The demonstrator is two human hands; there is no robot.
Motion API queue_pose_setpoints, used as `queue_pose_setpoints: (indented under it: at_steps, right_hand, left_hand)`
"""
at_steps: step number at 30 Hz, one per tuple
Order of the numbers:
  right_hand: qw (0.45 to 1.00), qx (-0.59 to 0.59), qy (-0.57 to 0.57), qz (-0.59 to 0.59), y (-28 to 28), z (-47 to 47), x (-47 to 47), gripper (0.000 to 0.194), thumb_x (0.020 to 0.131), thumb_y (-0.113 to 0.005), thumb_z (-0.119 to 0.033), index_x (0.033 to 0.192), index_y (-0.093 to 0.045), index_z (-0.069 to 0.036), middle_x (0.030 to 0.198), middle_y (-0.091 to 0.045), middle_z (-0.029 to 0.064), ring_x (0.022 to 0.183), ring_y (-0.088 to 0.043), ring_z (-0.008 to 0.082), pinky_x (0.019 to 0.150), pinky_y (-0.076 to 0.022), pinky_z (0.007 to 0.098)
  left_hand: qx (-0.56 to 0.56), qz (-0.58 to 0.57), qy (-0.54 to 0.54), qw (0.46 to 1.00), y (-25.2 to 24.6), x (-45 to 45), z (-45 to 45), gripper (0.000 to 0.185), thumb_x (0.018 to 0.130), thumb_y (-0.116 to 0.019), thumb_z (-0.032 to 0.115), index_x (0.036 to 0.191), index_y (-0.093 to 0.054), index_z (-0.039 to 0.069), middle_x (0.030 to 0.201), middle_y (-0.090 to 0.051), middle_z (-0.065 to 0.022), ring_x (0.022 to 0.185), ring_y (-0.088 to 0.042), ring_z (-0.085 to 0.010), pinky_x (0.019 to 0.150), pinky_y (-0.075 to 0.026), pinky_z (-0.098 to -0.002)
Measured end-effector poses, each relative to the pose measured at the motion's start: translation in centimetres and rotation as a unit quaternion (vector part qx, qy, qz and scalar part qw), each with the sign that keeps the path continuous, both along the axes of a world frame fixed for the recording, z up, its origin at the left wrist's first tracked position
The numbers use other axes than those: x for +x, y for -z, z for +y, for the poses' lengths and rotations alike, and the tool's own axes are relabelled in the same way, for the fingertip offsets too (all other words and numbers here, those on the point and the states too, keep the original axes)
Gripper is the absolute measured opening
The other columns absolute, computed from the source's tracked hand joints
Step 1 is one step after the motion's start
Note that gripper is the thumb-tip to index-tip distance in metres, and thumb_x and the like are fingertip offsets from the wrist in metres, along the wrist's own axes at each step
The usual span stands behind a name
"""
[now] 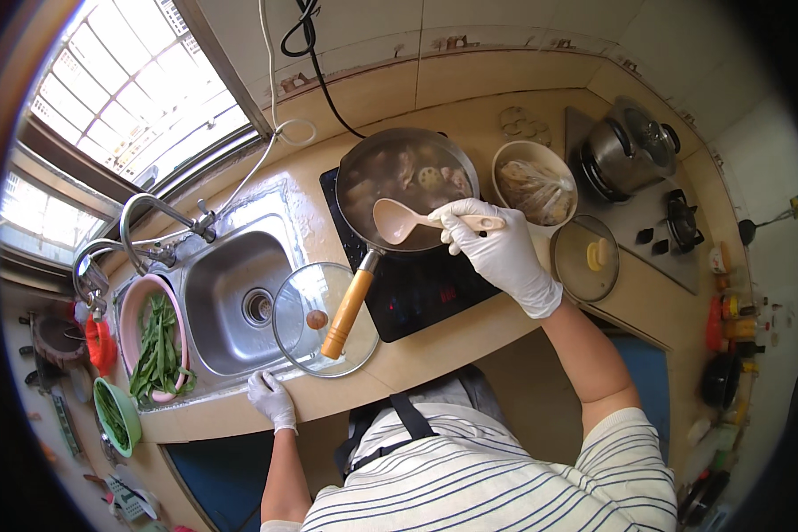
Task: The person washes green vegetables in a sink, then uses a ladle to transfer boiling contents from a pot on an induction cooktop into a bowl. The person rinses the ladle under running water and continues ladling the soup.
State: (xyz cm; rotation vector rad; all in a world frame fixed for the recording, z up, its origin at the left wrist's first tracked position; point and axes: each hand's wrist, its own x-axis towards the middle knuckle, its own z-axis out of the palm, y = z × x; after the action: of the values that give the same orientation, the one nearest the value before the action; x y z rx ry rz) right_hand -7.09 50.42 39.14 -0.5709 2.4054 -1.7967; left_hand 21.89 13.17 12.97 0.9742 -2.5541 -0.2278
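Gloved in white, my right hand (pixel 499 256) grips the handle of a pale ladle (pixel 395 222), whose bowl is over the near side of a saucepan (pixel 357 233). Broth with meat pieces and a lotus root slice (pixel 429 177) fills the pan, which sits on a black induction cooker (pixel 419 299). The pan's wooden handle (pixel 349 312) points towards me, above a glass lid (pixel 299 292) lying partly over the sink's edge. My left hand (pixel 272 399), also gloved, rests on the counter's front edge below the sink; its fingers look loosely curled and hold nothing visible.
Left of the steel sink (pixel 206 299) stands a pink basin (pixel 130 319) of leafy greens. A bowl (pixel 499 154) with a plastic bag of food and another glass lid (pixel 582 286) lie right of the pan. A steel pot (pixel 622 156) stands on the gas hob (pixel 671 266).
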Motion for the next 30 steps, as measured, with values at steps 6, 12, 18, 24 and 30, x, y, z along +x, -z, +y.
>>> queue_pose_setpoints:
  at_steps: [6,12,18,24,30]
  right_hand:
    - [0.996,0.022,-0.009,0.081,1.2,0.1,-1.0,0.012,0.096,-0.061,-0.008,0.101,-0.07,-0.002,0.083,-0.071,0.0046,0.066,-0.064,0.0076,0.061,-0.0536,0.0214]
    - [0.998,0.022,-0.001,0.061,1.8,0.4,-1.3,0.008,0.09,-0.069,-0.009,0.095,-0.066,-0.004,0.084,-0.071,0.0092,0.068,-0.07,0.0204,0.06,-0.0544,0.0271]
    - [0.999,0.012,-0.015,0.044,2.1,0.9,-1.4,0.009,0.092,-0.065,-0.007,0.099,-0.069,-0.003,0.081,-0.071,0.0067,0.065,-0.067,0.0114,0.06,-0.0537,0.0229]
    - [0.999,0.004,-0.027,0.041,2.1,0.7,-1.7,0.011,0.095,-0.062,-0.006,0.101,-0.07,-0.003,0.079,-0.072,0.0072,0.065,-0.066,0.0085,0.062,-0.0542,0.0212]
    - [0.999,0.004,-0.02,0.042,2.5,-0.2,-2.3,0.008,0.091,-0.066,-0.005,0.098,-0.068,-0.003,0.081,-0.071,0.0089,0.067,-0.069,0.0153,0.06,-0.0546,0.0241]
  left_hand:
    - [-0.007,-0.023,-0.006,1.0,-0.6,-0.3,0.5,0.017,0.095,-0.055,0.018,0.096,-0.059,0.002,0.09,-0.061,-0.0159,0.084,-0.057,-0.0373,0.076,-0.043,-0.0479]
    - [-0.031,-0.029,-0.001,0.999,-0.6,-0.4,0.5,0.015,0.094,-0.055,0.018,0.093,-0.057,0.003,0.087,-0.058,-0.0157,0.08,-0.055,-0.0378,0.071,-0.041,-0.0496]
    - [-0.039,-0.033,-0.005,0.999,-0.4,-0.5,0.4,0.014,0.094,-0.054,0.018,0.093,-0.056,0.004,0.086,-0.057,-0.0148,0.08,-0.054,-0.037,0.072,-0.04,-0.0486]
    - [-0.04,-0.032,-0.01,0.999,-0.1,-0.3,0.3,0.014,0.094,-0.054,0.018,0.093,-0.055,0.005,0.087,-0.056,-0.0141,0.08,-0.054,-0.0365,0.073,-0.04,-0.0475]
    - [-0.044,-0.038,-0.013,0.998,-0.3,-0.4,0.4,0.013,0.093,-0.053,0.018,0.092,-0.055,0.005,0.086,-0.057,-0.0141,0.08,-0.054,-0.0364,0.072,-0.04,-0.0478]
